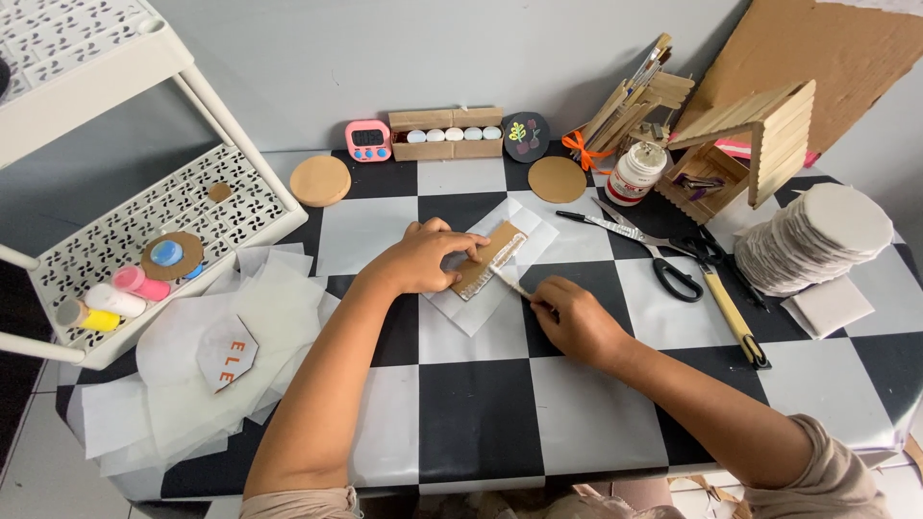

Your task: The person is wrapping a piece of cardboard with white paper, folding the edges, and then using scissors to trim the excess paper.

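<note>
My left hand (425, 256) presses down on a small brown cardboard strip (495, 252) that lies on a white sheet of paper (471, 312) near the middle of the checkered table. The strip's lower edge looks whitish. My right hand (575, 319) grips a thin brush or stick (510, 281) whose tip touches that edge of the strip.
Black scissors (663, 259) and a wooden-handled tool (735, 322) lie to the right. A white glue bottle (635, 173), a stick house (745, 154) and a stack of white discs (817, 240) stand at the back right. Tissue sheets (212, 365) and a white rack (144, 250) sit at the left.
</note>
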